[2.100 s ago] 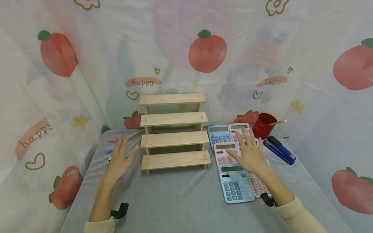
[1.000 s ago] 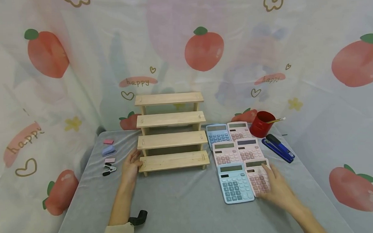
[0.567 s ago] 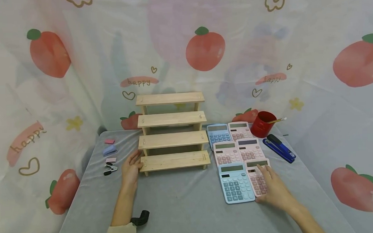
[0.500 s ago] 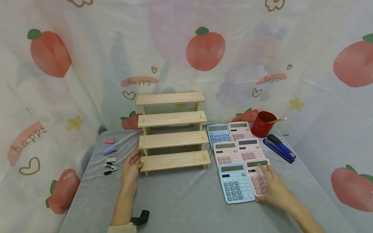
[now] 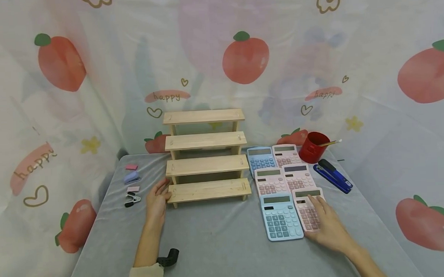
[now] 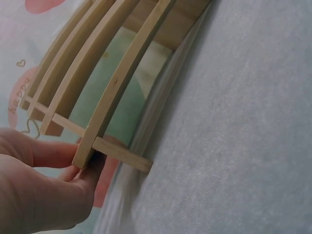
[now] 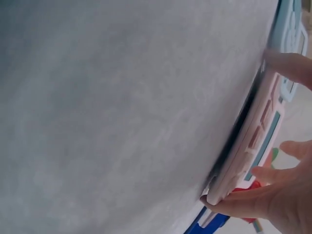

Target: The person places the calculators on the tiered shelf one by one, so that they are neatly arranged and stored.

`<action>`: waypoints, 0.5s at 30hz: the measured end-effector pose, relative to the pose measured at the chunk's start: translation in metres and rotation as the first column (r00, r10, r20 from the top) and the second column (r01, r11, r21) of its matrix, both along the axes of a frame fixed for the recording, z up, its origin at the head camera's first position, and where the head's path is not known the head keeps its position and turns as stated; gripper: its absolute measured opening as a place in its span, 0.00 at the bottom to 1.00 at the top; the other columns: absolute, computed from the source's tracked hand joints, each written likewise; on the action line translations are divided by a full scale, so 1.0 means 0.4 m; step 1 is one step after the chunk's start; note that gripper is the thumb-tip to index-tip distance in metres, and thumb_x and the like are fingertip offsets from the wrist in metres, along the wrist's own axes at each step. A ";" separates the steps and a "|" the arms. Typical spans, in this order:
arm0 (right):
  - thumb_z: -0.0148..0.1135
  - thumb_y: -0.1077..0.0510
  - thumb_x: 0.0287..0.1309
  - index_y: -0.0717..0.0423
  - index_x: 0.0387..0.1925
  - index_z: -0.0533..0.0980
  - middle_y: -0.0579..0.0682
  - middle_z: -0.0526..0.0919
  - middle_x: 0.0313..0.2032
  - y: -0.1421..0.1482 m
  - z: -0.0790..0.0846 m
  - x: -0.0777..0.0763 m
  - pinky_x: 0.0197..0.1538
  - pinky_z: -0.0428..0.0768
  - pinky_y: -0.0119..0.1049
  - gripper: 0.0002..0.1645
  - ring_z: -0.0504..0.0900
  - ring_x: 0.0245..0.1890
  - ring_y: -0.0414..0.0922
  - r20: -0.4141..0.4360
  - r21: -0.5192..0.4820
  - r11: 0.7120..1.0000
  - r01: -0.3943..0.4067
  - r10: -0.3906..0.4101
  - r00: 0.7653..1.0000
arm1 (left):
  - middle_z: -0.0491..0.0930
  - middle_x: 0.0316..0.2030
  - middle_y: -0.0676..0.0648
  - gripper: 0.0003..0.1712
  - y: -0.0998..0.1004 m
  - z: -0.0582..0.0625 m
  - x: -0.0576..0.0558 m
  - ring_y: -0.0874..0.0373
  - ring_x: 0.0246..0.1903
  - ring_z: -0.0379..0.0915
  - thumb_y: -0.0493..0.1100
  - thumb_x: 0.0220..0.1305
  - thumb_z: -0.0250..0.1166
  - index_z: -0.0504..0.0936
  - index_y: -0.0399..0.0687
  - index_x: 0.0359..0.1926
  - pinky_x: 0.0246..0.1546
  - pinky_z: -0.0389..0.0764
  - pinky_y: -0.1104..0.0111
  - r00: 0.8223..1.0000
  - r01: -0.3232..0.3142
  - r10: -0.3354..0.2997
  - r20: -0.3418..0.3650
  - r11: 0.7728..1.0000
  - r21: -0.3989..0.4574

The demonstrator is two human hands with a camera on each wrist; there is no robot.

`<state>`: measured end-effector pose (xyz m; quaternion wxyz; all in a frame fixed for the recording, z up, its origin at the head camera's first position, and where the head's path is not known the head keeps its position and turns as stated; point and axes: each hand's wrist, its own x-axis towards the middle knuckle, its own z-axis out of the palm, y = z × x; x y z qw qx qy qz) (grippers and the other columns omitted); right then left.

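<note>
A four-tier wooden display riser (image 5: 209, 190) stands at the back of the table. My left hand (image 5: 156, 205) grips the left end of its lowest board; in the left wrist view the fingers (image 6: 56, 155) curl around that board end (image 6: 87, 153). On the right, several pink and blue calculators lie in two columns. My right hand (image 5: 330, 226) spans the nearest pink calculator (image 5: 308, 215), lying beside a light blue calculator (image 5: 281, 229). In the right wrist view, my thumb (image 7: 292, 66) is at one side of the pink calculator (image 7: 256, 136) and a fingertip at the other.
A red cup (image 5: 312, 151) with a pencil stands behind the calculators, with a blue stapler (image 5: 332, 178) in front of it. On the left lie pink erasers (image 5: 132, 167), a lilac stapler-like item (image 5: 132, 177) and a black-tipped spring clamp (image 5: 131, 199). A printed curtain (image 5: 210, 40) hangs behind.
Both hands were spread open two seconds ago. My left hand has moved right onto the riser, and my right hand has come nearer, onto the front pink calculator. Both have since stayed nearly still.
</note>
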<state>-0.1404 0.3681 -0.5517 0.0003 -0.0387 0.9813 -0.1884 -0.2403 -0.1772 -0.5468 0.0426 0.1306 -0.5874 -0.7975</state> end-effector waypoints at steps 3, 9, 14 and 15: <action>0.85 0.45 0.40 0.54 0.84 0.42 0.78 0.46 0.76 -0.005 0.002 -0.004 0.62 0.60 0.80 0.80 0.54 0.71 0.80 0.006 0.024 1.000 0.012 -0.013 1.000 | 0.65 0.74 0.34 0.39 0.000 0.000 -0.002 0.46 0.74 0.61 0.18 0.65 0.51 0.61 0.33 0.77 0.55 0.76 0.76 1.000 -0.002 0.002 -0.006 1.000 -0.001; 0.88 0.48 0.35 0.53 0.84 0.39 0.78 0.45 0.77 -0.005 0.008 -0.014 0.60 0.63 0.80 0.85 0.54 0.70 0.81 0.022 0.021 1.000 0.014 -0.014 1.000 | 0.66 0.74 0.34 0.38 0.000 0.003 -0.001 0.45 0.74 0.62 0.19 0.65 0.52 0.62 0.32 0.77 0.59 0.74 0.74 1.000 -0.011 0.011 0.013 1.000 -0.014; 0.87 0.51 0.35 0.52 0.84 0.39 0.76 0.46 0.77 -0.015 0.009 -0.014 0.62 0.61 0.80 0.84 0.54 0.71 0.80 0.036 0.014 1.000 0.011 -0.012 0.999 | 0.66 0.73 0.33 0.37 0.001 0.005 0.003 0.43 0.74 0.62 0.19 0.65 0.53 0.63 0.31 0.76 0.56 0.75 0.76 0.999 -0.022 0.023 0.023 0.999 -0.037; 0.87 0.51 0.35 0.52 0.84 0.39 0.76 0.47 0.77 -0.016 0.010 -0.014 0.62 0.61 0.80 0.84 0.54 0.71 0.79 0.034 0.011 1.000 0.012 -0.013 0.999 | 0.66 0.73 0.32 0.37 0.001 0.006 0.003 0.43 0.74 0.62 0.19 0.65 0.53 0.64 0.31 0.75 0.55 0.75 0.77 0.999 -0.023 0.024 0.023 0.999 -0.044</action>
